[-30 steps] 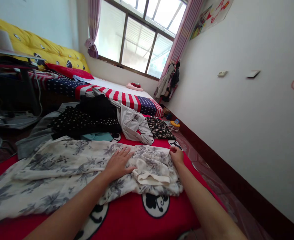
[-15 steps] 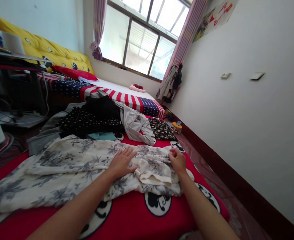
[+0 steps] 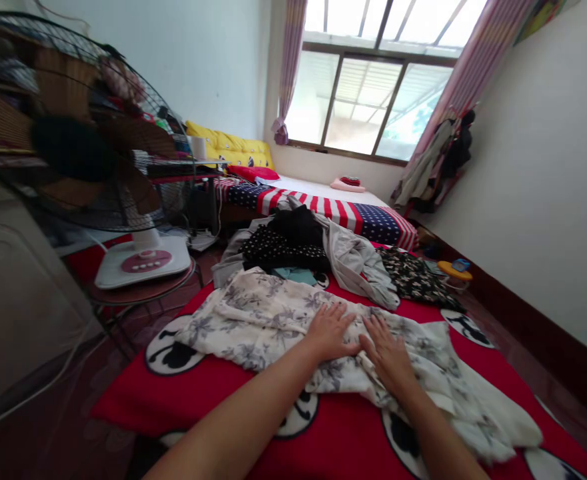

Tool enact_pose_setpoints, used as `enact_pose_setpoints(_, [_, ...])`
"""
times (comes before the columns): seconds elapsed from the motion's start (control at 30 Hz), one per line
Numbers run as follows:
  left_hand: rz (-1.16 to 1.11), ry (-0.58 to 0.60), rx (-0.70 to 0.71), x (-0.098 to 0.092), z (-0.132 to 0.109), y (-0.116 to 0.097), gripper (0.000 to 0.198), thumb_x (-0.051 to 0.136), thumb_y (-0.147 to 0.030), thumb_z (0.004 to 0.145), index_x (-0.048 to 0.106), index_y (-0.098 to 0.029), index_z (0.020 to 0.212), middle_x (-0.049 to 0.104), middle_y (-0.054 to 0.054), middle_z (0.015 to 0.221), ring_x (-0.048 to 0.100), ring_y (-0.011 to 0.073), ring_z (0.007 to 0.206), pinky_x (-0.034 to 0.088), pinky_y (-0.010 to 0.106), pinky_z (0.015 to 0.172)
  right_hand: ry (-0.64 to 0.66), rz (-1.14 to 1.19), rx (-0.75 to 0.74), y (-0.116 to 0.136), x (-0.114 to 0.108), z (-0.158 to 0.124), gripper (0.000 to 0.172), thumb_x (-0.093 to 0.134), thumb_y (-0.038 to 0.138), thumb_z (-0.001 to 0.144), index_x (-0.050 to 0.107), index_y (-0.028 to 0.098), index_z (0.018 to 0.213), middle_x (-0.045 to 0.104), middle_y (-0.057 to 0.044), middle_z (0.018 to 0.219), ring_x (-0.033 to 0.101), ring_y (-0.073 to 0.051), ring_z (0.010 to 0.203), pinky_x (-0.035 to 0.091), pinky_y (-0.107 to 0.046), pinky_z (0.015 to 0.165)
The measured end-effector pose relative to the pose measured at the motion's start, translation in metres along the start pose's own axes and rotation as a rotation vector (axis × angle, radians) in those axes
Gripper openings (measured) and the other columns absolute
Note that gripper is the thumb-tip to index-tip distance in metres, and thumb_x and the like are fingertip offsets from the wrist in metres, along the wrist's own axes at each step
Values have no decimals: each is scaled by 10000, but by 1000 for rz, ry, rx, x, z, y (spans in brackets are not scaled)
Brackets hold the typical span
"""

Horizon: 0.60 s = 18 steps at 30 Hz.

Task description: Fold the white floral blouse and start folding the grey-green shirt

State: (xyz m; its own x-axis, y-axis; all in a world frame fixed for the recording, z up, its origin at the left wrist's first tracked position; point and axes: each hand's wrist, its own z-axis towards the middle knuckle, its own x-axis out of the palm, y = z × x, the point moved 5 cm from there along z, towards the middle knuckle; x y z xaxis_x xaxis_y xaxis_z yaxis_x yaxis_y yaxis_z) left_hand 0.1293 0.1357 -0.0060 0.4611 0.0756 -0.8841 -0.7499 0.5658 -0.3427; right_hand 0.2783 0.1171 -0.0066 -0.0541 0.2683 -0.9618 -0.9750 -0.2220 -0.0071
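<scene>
A white garment with grey flower print [image 3: 263,313] lies spread across a red blanket [image 3: 233,393] with black-and-white round figures. My left hand [image 3: 329,330] lies flat on the middle of the garment with its fingers stretched out. My right hand [image 3: 389,350] rests flat on the cloth right beside it, fingers pointing away from me. The two hands almost touch. Neither hand holds anything.
Behind the garment lies a heap of clothes: a black dotted piece [image 3: 278,250], a grey one [image 3: 360,267], a dark flowered one [image 3: 416,280]. A standing fan [image 3: 73,153] is at the left on a small round table [image 3: 143,290]. A flag-pattern bed [image 3: 343,210] stands below the window.
The camera has swung left, bringing the fan into view. My right hand left the garment's right edge and moved in beside my left hand, now lying flat on the cloth.
</scene>
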Motion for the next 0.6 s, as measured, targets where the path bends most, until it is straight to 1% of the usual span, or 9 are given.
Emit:
enact_pose_setpoints(0.07, [-14, -4, -19, -1, -3, 1, 760, 429, -683, 822, 402, -215, 1420, 323, 140, 1528, 259, 275, 1422, 166, 487, 1163, 14, -118, -72, 1, 14, -4, 527, 272, 197, 926, 391, 224, 1439, 301, -89, 1535, 211, -284, 1433, 316, -613, 1034])
enact_pose_setpoints(0.17, [-28, 20, -72, -5, -11, 6, 813, 364, -725, 829, 371, -191, 1441, 291, 158, 1538, 225, 297, 1432, 152, 505, 1164, 16, -229, -151, -4, 22, -7, 628, 283, 64, 852, 400, 268, 1434, 240, -55, 1562, 163, -281, 1445, 331, -609, 1022])
enact_pose_setpoints(0.23, [-20, 46, -93, -11, -17, 11, 812, 343, -730, 836, 368, -193, 1444, 292, 146, 1541, 215, 305, 1434, 168, 511, 1161, 27, -242, -152, -8, 23, -6, 654, 287, 51, 836, 389, 286, 1439, 233, -40, 1565, 165, -272, 1446, 333, -599, 1028])
enact_pose_setpoints(0.3, [29, 52, -92, -24, -22, 22, 751, 375, -700, 848, 406, -213, 1419, 354, 116, 1517, 279, 284, 1412, 240, 468, 1148, 26, -220, -107, -10, 23, -4, 630, 304, 109, 858, 339, 277, 1465, 239, -46, 1563, 179, -267, 1443, 336, -585, 1037])
enact_pose_setpoints(0.4, [142, 2, -138, -55, -26, 55, 548, 461, -512, 896, 475, -221, 1361, 503, 87, 1408, 449, 228, 1300, 371, 352, 1077, 12, -171, -61, -9, 25, -2, 605, 330, 219, 884, 294, 258, 1487, 248, -59, 1560, 195, -278, 1437, 330, -586, 1045])
enact_pose_setpoints(0.43, [175, -18, -170, -68, -26, 70, 487, 468, -419, 908, 488, -208, 1347, 536, 92, 1367, 488, 222, 1258, 393, 336, 1051, 7, -160, -57, -9, 26, -1, 600, 332, 241, 887, 298, 259, 1486, 252, -60, 1558, 200, -282, 1436, 327, -589, 1046])
enact_pose_setpoints(0.5, [228, -30, -225, -93, -24, 103, 440, 462, -270, 900, 510, -169, 1325, 571, 122, 1309, 530, 237, 1198, 410, 354, 1022, -5, -143, -55, -8, 27, -1, 590, 334, 265, 889, 317, 268, 1479, 270, -59, 1552, 215, -289, 1430, 324, -594, 1047])
enact_pose_setpoints(0.53, [252, -22, -237, -104, -23, 119, 445, 483, -241, 880, 520, -166, 1317, 581, 126, 1292, 542, 243, 1179, 414, 358, 1009, -9, -135, -59, -8, 27, -1, 587, 337, 273, 888, 326, 277, 1475, 285, -58, 1546, 225, -293, 1427, 324, -597, 1045])
enact_pose_setpoints(0.6, [289, 27, -225, -120, -20, 145, 485, 569, -260, 825, 541, -194, 1304, 611, 102, 1259, 562, 241, 1146, 424, 337, 977, -15, -122, -70, -8, 26, -2, 581, 343, 285, 887, 339, 299, 1467, 314, -50, 1535, 242, -302, 1420, 324, -604, 1042])
